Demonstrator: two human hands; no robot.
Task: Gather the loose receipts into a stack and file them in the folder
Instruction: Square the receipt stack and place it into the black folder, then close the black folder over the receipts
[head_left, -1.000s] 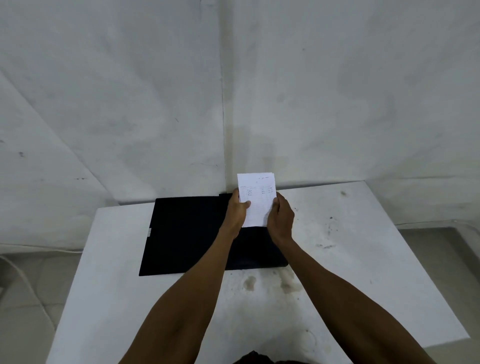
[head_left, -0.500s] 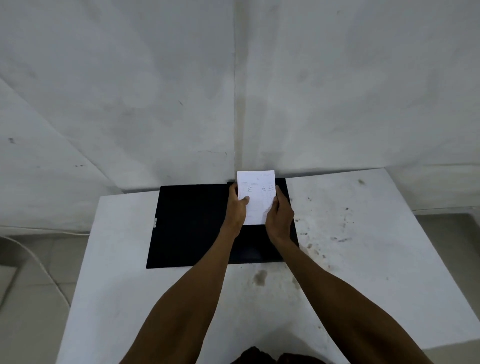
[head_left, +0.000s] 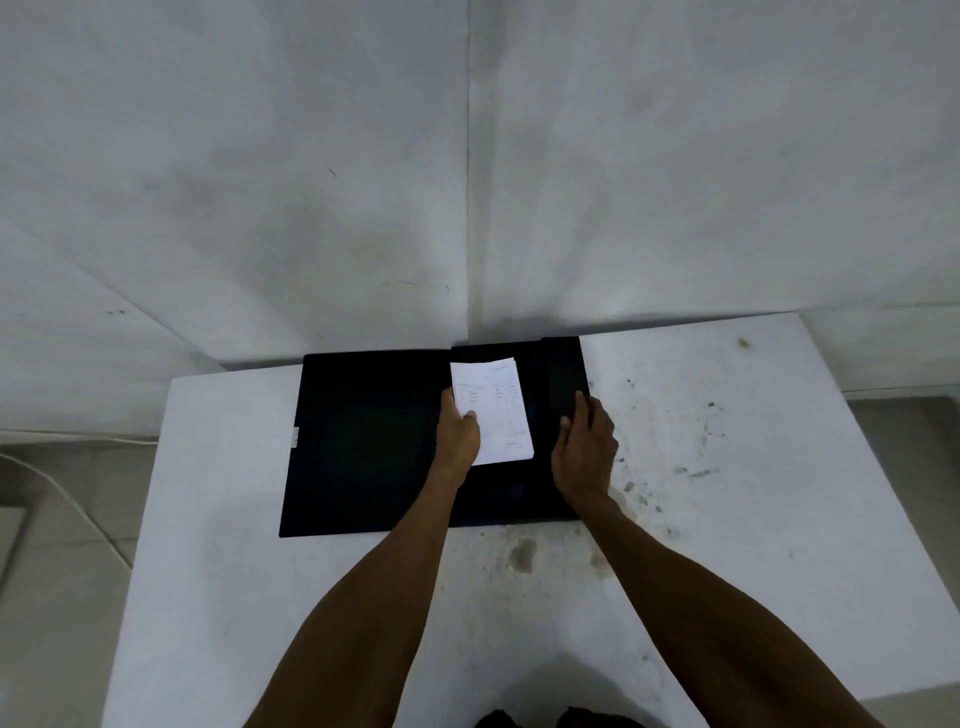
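The folder (head_left: 405, 441) lies open and flat on the table (head_left: 218, 519), against the wall (head_left: 467, 182), and everything else sits in relation to it. The receipts (head_left: 496, 415) are already one squared stack, lying on the folder's right half, close to its centre fold and towards its far edge. No loose slip shows anywhere on the bare table around the folder.

The left hand (head_left: 457, 439) grips the stack's left edge, thumb on top and fingers beneath or alongside — pinching paper, not just resting. The right hand (head_left: 584, 452) is off the stack, at the folder's right edge; its fingers are loosely curled and slack, holding nothing I can make out, though whether the tips touch the cover is unclear.

So gathering looks done and filing is the step in hand. The next move probably calls for the left hand to let go of the stack without skewing it, then for a cover to be swung shut over the stack — slowly, since thin slips slide easily.
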